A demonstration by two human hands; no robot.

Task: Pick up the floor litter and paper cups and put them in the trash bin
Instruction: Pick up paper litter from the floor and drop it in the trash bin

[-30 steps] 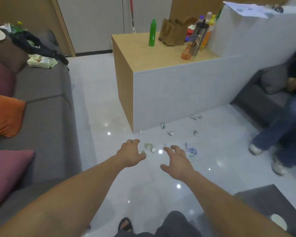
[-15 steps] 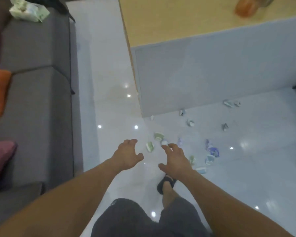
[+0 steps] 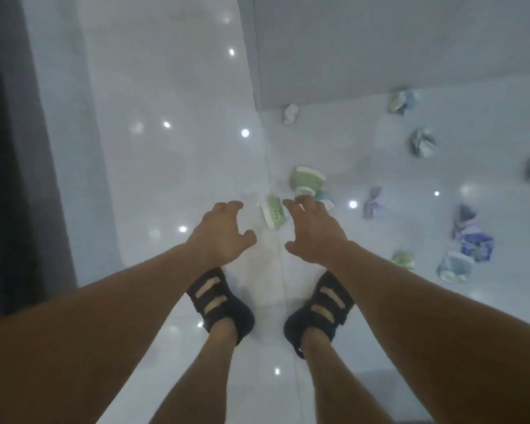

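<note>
Paper cup point(image 3: 274, 211) lies on its side between two spread, empty grips, right grip point(image 3: 315, 234) just beside it, left grip point(image 3: 221, 237) farther.

Bare floor point(image 3: 172, 179) left of green cup point(image 3: 274, 211); grey panel point(image 3: 380, 47) beyond, sofa point(image 3: 28, 148) far left.

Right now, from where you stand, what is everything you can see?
Green cups: three, green and white, two just ahead of the grips, one further right.
Blue cups: seemingly two, pale blue, one by the right fingertips, one far right.
Paper wads: about six, white to blue, scattered right.
Floor: one, glossy white.
Panel: one, grey, top right.
Sofa: one, dark grey, left edge.
Sandals: two, dark, on the feet.
Left grip: bare, empty.
Right grip: bare, empty.
</note>
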